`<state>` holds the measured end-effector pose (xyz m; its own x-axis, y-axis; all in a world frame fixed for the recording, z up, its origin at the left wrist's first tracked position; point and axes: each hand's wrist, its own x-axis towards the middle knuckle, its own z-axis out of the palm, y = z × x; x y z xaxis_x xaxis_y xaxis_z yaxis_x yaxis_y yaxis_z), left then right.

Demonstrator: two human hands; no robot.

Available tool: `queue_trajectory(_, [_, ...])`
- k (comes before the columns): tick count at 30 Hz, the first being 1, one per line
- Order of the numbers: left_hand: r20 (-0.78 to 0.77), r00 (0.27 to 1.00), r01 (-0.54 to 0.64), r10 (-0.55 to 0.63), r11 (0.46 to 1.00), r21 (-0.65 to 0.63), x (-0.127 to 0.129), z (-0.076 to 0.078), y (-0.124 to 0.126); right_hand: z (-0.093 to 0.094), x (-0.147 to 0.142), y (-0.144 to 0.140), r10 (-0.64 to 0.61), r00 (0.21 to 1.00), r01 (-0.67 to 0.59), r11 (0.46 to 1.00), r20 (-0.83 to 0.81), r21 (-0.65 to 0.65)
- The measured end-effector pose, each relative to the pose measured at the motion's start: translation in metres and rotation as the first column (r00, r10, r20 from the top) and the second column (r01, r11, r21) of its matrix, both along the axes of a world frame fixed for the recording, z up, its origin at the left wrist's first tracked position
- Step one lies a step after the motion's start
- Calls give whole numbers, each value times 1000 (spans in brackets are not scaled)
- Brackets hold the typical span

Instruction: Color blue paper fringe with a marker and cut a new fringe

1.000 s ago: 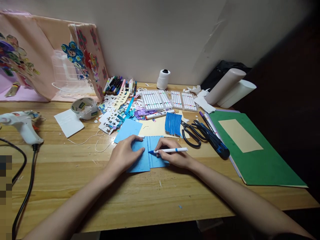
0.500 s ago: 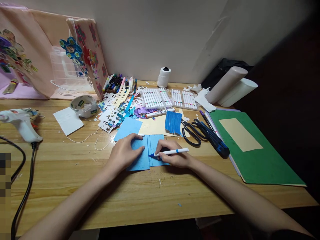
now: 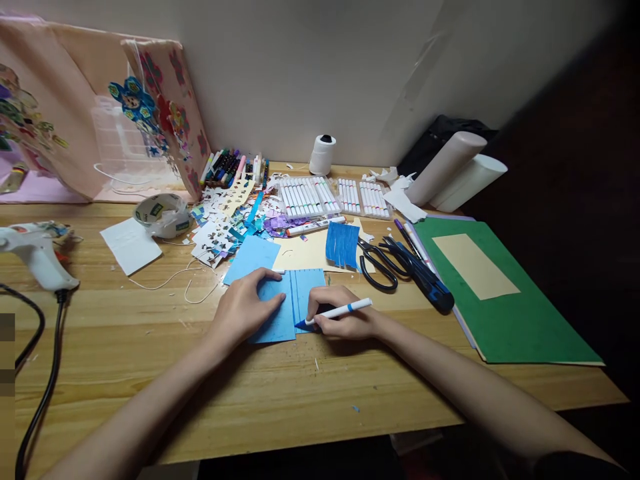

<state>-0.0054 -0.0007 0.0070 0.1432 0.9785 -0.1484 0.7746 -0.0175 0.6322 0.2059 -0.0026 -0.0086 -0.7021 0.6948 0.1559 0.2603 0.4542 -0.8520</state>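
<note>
Your right hand [image 3: 344, 318] is clamped on a white marker [image 3: 347, 309] with a blue tip, fingers and thumb together around its barrel. The tip is at the lined blue paper [image 3: 311, 278], by its near left corner. This paper lies flat on the wooden table [image 3: 225, 413] and bears dark lines along its left side. Your left hand [image 3: 246, 303] rests palm down on a second blue sheet [image 3: 280, 327] just left of the lined blue paper, thumb and forefinger apart. Noted about the lined blue paper: a blue-scribbled square [image 3: 343, 245] beyond and slightly right; scissors [image 3: 374, 249] farther right; a green sheet [image 3: 530, 327] well to the right; paper scraps [image 3: 215, 240] beyond and left; a tape roll [image 3: 175, 223] farther left; a glue gun [image 3: 43, 260] well to the left
</note>
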Motion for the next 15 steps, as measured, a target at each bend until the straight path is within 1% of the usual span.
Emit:
queue_trajectory(2, [1, 1000, 2, -2, 1000, -2, 0, 0, 0, 0, 0, 0, -43, 999, 43, 999, -1, -5])
queue_trajectory(3, [1, 1000, 1, -1, 1000, -3, 0, 0, 0, 0, -1, 0, -46, 999, 46, 999, 1, -2])
queue_trajectory(7, [9, 1000, -5, 5, 1000, 2, 0, -1, -1, -1, 1, 0, 50, 999, -50, 999, 19, 13])
queue_trajectory(8, [12, 1000, -4, 4, 1000, 4, 0, -1, -1, -2, 1, 0, 58, 998, -59, 998, 22, 12])
queue_trajectory(12, [18, 1000, -1, 1, 1000, 2, 0, -1, -1, -3, 2, 0, 25, 1000, -25, 1000, 13, 6])
queue_trajectory(15, [21, 1000, -7, 7, 1000, -2, 0, -2, -1, -2, 2, 0, 69, 997, -69, 998, 19, 1])
